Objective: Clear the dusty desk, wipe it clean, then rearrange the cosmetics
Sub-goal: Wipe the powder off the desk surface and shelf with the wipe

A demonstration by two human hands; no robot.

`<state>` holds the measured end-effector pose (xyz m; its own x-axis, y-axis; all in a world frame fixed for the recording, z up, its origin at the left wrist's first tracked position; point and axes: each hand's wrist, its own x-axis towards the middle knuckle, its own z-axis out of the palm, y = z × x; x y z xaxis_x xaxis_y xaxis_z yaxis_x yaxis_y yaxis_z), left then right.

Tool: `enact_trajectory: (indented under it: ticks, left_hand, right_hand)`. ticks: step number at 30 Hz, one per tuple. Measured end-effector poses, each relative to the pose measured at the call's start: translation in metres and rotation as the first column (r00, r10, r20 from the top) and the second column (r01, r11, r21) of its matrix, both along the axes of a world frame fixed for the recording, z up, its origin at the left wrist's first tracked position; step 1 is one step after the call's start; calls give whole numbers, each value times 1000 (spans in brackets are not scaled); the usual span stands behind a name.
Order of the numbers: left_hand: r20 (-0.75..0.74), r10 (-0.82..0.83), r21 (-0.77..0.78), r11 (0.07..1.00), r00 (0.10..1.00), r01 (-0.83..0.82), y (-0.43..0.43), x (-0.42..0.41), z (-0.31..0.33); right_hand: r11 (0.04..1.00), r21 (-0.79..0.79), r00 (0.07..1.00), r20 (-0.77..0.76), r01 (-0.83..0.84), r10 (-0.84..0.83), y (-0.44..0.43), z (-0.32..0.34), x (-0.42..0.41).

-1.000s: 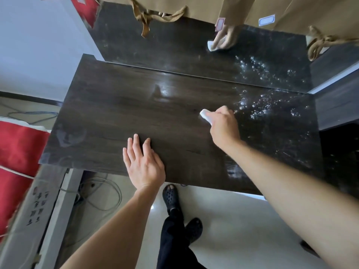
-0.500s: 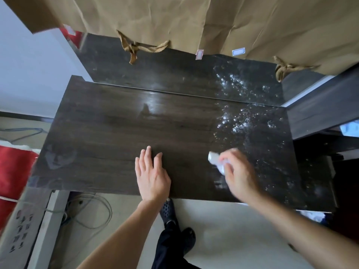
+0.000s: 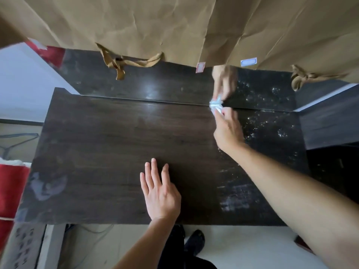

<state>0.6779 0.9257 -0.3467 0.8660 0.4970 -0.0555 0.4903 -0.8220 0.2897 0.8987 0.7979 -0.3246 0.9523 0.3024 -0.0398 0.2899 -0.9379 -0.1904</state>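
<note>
The dark wood desk (image 3: 108,152) fills the middle of the view. White dust (image 3: 264,125) speckles its right part, with smeared streaks (image 3: 237,199) near the front edge. My right hand (image 3: 227,129) is at the desk's back edge, shut on a white wipe (image 3: 216,106) pressed where the desk meets a glossy back panel (image 3: 155,82). The panel mirrors my hand and the wipe. My left hand (image 3: 159,193) lies flat on the desk near the front edge, fingers apart, holding nothing. No cosmetics are in view.
Brown paper bags (image 3: 174,28) with rope handles (image 3: 120,63) hang over the back panel. A red item (image 3: 9,187) and a cardboard box (image 3: 21,247) sit at the left. Cables lie on the floor (image 3: 242,247) below the desk. My shoes (image 3: 194,241) show under the front edge.
My right hand has swept the wipe from the desk's front edge up to the back edge. My left hand stays flat on the desk. The view has tilted slightly.
</note>
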Motion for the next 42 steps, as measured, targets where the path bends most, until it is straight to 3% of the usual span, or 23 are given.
enact_trajectory:
  ticks: [4, 8, 10, 13, 16, 20, 23, 27, 31, 34, 38, 40, 42]
  left_hand:
    - [-33, -24, 0, 1000, 999, 24, 1, 3, 2]
    - [-39, -28, 7, 1000, 999, 28, 1, 6, 4]
    - [-37, -26, 4, 1000, 999, 26, 0, 7, 4]
    - [-18, -22, 17, 1000, 1000, 22, -1, 6, 3]
    - [10, -13, 39, 999, 1000, 13, -2, 6, 2]
    - [28, 5, 52, 999, 1000, -7, -4, 7, 0]
    - [20, 9, 70, 998, 1000, -10, -6, 7, -1]
    - [-9, 54, 55, 997, 999, -53, -12, 8, 3]
    - [25, 166, 11, 986, 986, -166, -28, -2, 4]
    - [50, 200, 23, 979, 978, -201, -45, -20, 1]
    - [91, 237, 31, 970, 967, -240, -53, -21, 1]
    - [99, 242, 32, 969, 965, -246, -54, -19, 1]
    - [116, 235, 40, 970, 965, -241, -54, -20, 1]
  right_hand:
    - [961, -207, 981, -34, 182, -193, -97, 17, 32]
    - [898, -249, 921, -51, 364, -387, -114, 27, 47]
    - [936, -181, 951, -17, 300, -308, -77, 20, 33]
    - [993, -92, 998, -10, 69, -70, -21, 7, 11]
    - [996, -91, 1000, -4, -13, 13, -28, 7, 18]
    - [984, -155, 996, 22, 91, -89, -100, 7, 33]
    - [966, -177, 979, -47, 186, -197, -147, 15, 51]
    - [938, -9, 926, -157, 347, -344, -150, 26, 66]
    - [986, 144, 996, -34, 83, -79, -116, 10, 44]
    - [958, 247, 986, -46, -144, 160, -109, 3, 15]
    - [817, 360, 812, -216, -450, 543, -134, 12, -44]
    - [811, 395, 822, -198, -431, 534, -132, 19, -27]
    - [889, 355, 936, -89, -290, 341, -113, 18, 15]
